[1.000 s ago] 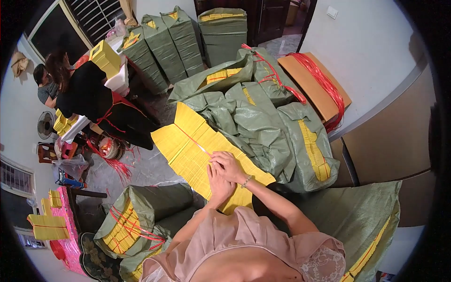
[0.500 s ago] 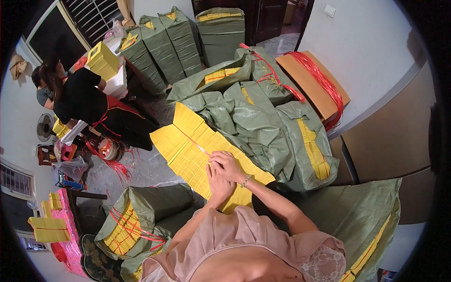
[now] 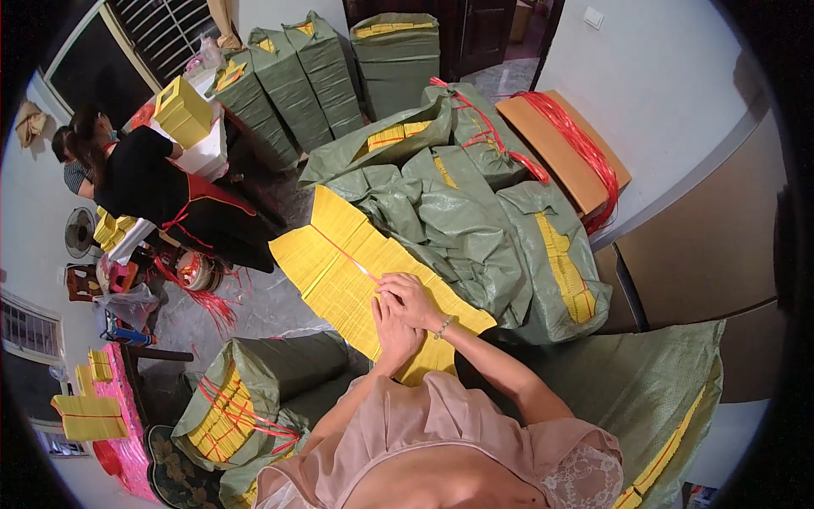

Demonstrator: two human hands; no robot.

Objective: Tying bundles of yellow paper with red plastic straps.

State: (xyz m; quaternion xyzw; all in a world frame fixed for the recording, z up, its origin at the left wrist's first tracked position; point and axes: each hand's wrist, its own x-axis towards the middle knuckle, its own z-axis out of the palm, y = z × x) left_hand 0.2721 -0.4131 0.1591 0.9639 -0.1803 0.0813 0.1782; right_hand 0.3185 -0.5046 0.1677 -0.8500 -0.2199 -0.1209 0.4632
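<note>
In front of me lies a long stack of yellow paper sheets (image 3: 339, 280), its far end fanned wide. A thin red strip (image 3: 335, 243) runs lengthwise over its middle, up to my fingers. My right hand (image 3: 407, 297) rests over part of my left, its fingertips closed at the strip's near end. Beneath and beside it, my left hand (image 3: 397, 335) presses on the paper with fingers drawn together. What the left fingers pinch, if anything, is hidden. A beaded bracelet (image 3: 443, 327) circles my right wrist.
Green woven sacks (image 3: 458, 225) of yellow paper lie beyond and right of the stack. Another sack (image 3: 297, 377) sits at near left. Red strips (image 3: 585, 153) drape over a brown board. Two people work at a white table (image 3: 206, 157), the nearer in black (image 3: 144, 178).
My hands and the yellow paper stay practically in place. At the far left, the person in black has shifted their head slightly.
</note>
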